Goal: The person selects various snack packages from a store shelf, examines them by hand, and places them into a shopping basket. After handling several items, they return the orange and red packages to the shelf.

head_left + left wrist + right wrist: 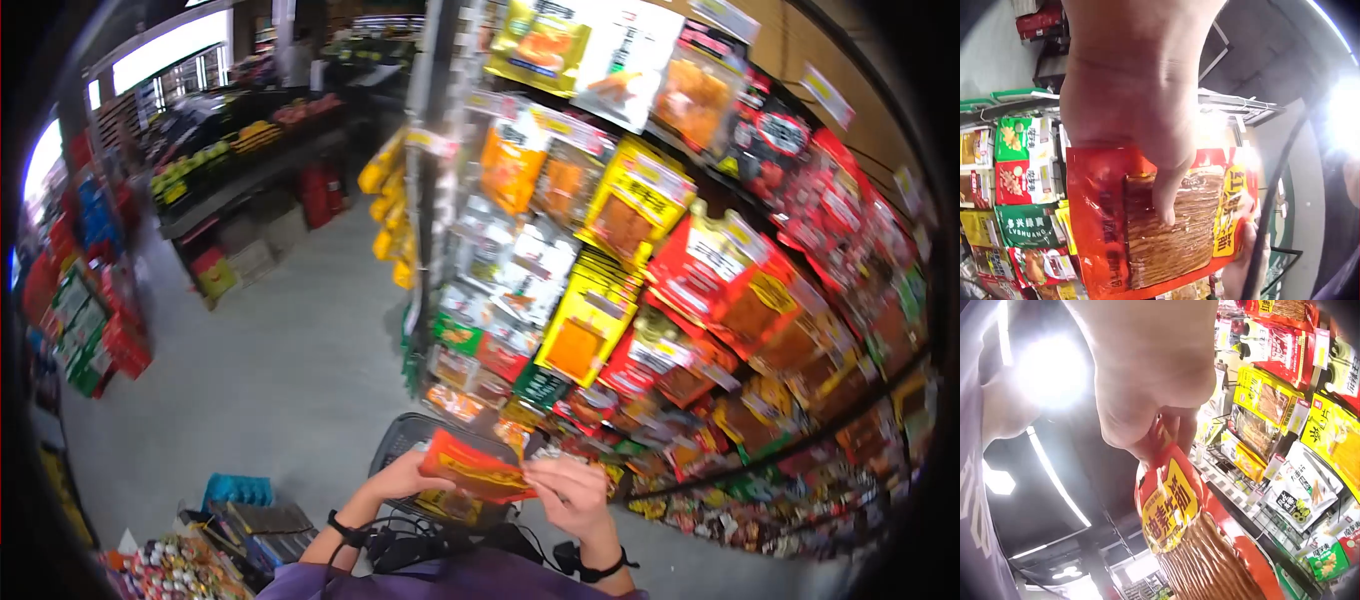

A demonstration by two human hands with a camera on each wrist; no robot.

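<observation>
Packet: one flat, glossy red-orange plastic snack packet [473,468] with a yellow label panel and a clear window showing ribbed, brownish strips inside. It's held level in front of the person's chest, right over a dark mesh shopping basket [405,440].
Left hand: left hand [400,478] grips the packet's left end, fingers curled under it; in the left wrist view the thumb [1166,194] lies pressed on the crinkly front, right over the window.
Right hand: right hand [570,492] pinches the packet's right end, fingers bunched tight on the edge. Right wrist view shows the same pinch at the top corner by the yellow label.
Hands count: two, both on the one packet, at opposite ends.
Wrists: a black strap on each, with dark cables running down to the purple sleeve [440,580].
Rack: tall wire display rack [640,300] just right of the hands, crammed with shiny hanging pouches in yellow, red, orange, white and green, too many and too blurry to count.
Floor: smooth pale grey shop floor [270,370], looks like polished concrete.
Room: a grocery store; a long produce stand [230,150] with green and yellow produce sits well back on the left, and stacked red and green boxes [90,320] line the left edge.
Near left corner: a blue crate [238,490] plus a heap of small colourful wrapped items [170,570].
</observation>
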